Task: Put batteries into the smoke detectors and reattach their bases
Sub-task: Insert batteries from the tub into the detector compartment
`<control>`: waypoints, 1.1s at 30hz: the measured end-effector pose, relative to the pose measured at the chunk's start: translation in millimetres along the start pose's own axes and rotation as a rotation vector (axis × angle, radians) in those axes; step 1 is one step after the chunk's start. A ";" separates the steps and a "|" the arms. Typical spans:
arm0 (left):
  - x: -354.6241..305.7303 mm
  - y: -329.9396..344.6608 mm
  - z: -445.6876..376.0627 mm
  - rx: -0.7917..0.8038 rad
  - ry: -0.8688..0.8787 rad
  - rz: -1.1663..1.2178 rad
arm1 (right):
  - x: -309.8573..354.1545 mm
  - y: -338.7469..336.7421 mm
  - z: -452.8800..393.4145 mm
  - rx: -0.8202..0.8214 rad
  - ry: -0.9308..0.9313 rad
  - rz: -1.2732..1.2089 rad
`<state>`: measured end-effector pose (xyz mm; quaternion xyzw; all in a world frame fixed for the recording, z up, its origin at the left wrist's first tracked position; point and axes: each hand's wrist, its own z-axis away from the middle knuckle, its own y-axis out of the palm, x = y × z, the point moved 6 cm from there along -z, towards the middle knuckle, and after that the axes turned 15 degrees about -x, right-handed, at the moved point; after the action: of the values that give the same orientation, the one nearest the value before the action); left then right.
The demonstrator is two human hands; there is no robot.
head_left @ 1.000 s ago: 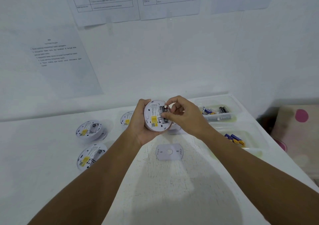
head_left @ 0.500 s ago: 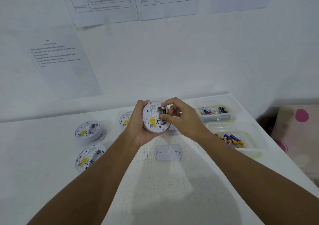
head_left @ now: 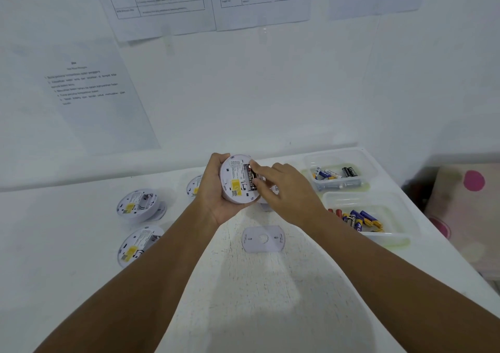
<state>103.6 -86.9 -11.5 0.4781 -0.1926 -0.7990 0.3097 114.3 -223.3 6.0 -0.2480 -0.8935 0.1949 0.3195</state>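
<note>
My left hand (head_left: 213,190) holds a round white smoke detector (head_left: 234,180) above the table, its back with a yellow label turned to me. A black battery (head_left: 249,176) lies in its open compartment. My right hand (head_left: 284,190) is beside it with fingers spread, the fingertips touching the battery's upper end. A flat white base plate (head_left: 263,239) lies on the table just below my hands. Two open detectors (head_left: 138,203) (head_left: 136,245) lie at the left. A third detector (head_left: 194,186) is partly hidden behind my left hand.
Two clear plastic tubs stand at the right: the far tub (head_left: 338,175) holds a few batteries, the near tub (head_left: 368,217) holds several blue-and-yellow ones. Printed sheets hang on the white wall. A spotted cushion (head_left: 465,217) lies beyond the table's right edge.
My right hand has let go of the battery and opened; the battery now sits in the compartment. The detector has stayed in my left hand.
</note>
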 end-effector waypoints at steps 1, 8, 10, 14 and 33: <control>-1.2 0.6 0.4 -0.001 0.007 -0.010 | 1.0 0.1 -0.1 0.000 -0.021 0.025; -2.0 -7.1 -8.0 -0.056 0.005 -0.082 | 0.7 8.4 5.2 0.073 -0.142 0.248; -2.0 -6.5 -9.5 -0.064 0.004 -0.076 | -3.4 9.3 4.7 0.090 -0.110 0.243; -2.6 -0.2 -12.6 -0.081 -0.009 -0.052 | -10.4 0.7 -3.9 0.084 0.026 0.084; 19.9 51.7 -51.6 -0.091 0.006 -0.226 | -183.3 -77.7 -38.4 0.352 0.521 0.566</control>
<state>158.3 -139.0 -17.4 0.4846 -0.1003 -0.8353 0.2395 238.5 -382.3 -14.0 -0.4663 -0.6327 0.3554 0.5060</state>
